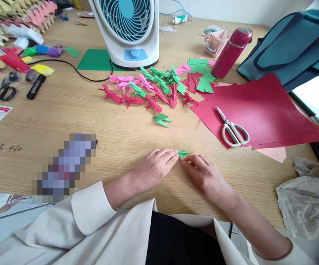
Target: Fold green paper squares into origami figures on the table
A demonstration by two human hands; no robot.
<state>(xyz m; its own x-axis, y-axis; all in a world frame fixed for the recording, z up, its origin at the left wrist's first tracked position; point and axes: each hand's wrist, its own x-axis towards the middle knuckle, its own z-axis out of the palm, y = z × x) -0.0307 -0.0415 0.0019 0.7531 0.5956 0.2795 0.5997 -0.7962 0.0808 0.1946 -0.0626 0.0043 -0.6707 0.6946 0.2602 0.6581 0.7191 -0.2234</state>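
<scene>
A small piece of folded green paper (183,153) lies on the table between my hands, partly covered by my fingers. My left hand (158,165) presses its left end with the fingers held together. From the right, my right hand (203,172) pinches its near edge between thumb and fingertips. Just beyond lies another folded green paper piece (162,119) with pointed ends. Farther back is a cluster of folded paper figures in red (133,100), green (163,79) and pink (122,81).
White-handled scissors (232,129) rest on red paper sheets (269,114) to the right. A red flask (232,51) and a blue bag (289,48) stand behind. A fan (133,33) stands at the back. Black-handled scissors (0,90), a marker (36,87) and a blurred-out object (68,162) lie left.
</scene>
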